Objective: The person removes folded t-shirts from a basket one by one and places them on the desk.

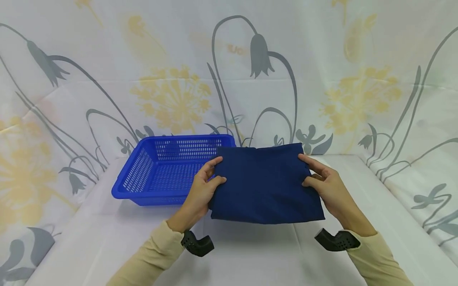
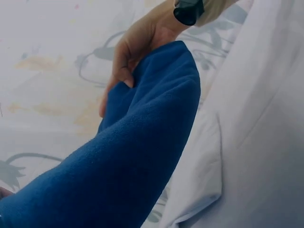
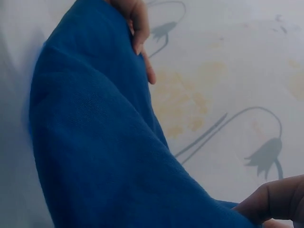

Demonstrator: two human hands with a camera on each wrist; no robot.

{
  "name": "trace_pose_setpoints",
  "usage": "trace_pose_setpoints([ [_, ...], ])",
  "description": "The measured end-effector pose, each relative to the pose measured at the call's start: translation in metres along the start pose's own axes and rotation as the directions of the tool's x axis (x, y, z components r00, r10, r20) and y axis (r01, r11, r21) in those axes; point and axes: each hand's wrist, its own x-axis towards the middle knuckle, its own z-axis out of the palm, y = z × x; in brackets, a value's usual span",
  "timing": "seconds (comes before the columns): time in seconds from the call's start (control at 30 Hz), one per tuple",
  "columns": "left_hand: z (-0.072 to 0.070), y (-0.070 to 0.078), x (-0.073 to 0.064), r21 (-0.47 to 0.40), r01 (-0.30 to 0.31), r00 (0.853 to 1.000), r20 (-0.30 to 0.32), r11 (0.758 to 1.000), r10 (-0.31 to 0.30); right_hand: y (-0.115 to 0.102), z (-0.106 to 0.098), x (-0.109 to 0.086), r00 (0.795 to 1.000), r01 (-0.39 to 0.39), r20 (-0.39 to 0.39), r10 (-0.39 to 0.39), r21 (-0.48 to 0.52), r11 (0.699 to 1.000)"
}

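Observation:
Between both hands a folded dark blue cloth (image 1: 266, 184) is held up above the white table, its lower edge hanging loose. My left hand (image 1: 202, 190) pinches its left side, thumb in front and fingers behind. On the opposite side my right hand (image 1: 330, 188) grips the cloth the same way. In the left wrist view the cloth (image 2: 128, 142) bends in soft folds toward the right hand (image 2: 137, 52). The right wrist view shows the cloth (image 3: 104, 123) slanting across, with the right hand's thumb (image 3: 266, 202) at its lower corner.
A blue plastic basket (image 1: 121, 183) with slotted walls stands behind and left of the cloth, partly covered by it in the head view. White fabric covers the table (image 1: 250, 258). A flower-patterned curtain (image 1: 315, 47) hangs at the back and along the sides.

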Motion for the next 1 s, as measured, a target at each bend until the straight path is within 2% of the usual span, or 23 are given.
trace_pose_setpoints([
  [0.1, 0.003, -0.003, -0.001, -0.003, 0.003, 1.0, 0.025, 1.0, -0.003, 0.002, -0.007, -0.005, 1.0, -0.004, 0.014, 0.004, -0.009, 1.0],
  [0.4, 0.009, -0.011, -0.005, -0.018, 0.026, 0.996, 0.086, 1.0, -0.024, 0.012, -0.026, -0.021, 0.992, 0.035, 0.121, -0.037, 0.025, 0.999],
  [0.67, 0.017, -0.021, -0.008, 0.003, 0.026, 0.988, 0.15, 1.0, -0.026, 0.019, -0.042, -0.032, 0.984, 0.051, 0.165, -0.061, 0.064, 0.997],
  [0.77, 0.022, -0.026, -0.01, 0.015, 0.034, 0.985, 0.169, 0.999, -0.036, 0.022, -0.049, -0.034, 0.985, 0.05, 0.166, -0.057, 0.041, 0.998],
  [0.9, 0.03, -0.034, -0.011, 0.025, 0.047, 0.979, 0.197, 0.999, -0.051, 0.026, -0.06, -0.037, 0.987, 0.04, 0.155, -0.03, -0.06, 0.997],
  [1.0, 0.036, -0.039, -0.013, 0.033, 0.053, 0.975, 0.216, 0.998, -0.059, 0.03, -0.068, -0.04, 0.986, 0.031, 0.164, -0.015, -0.099, 0.995],
])
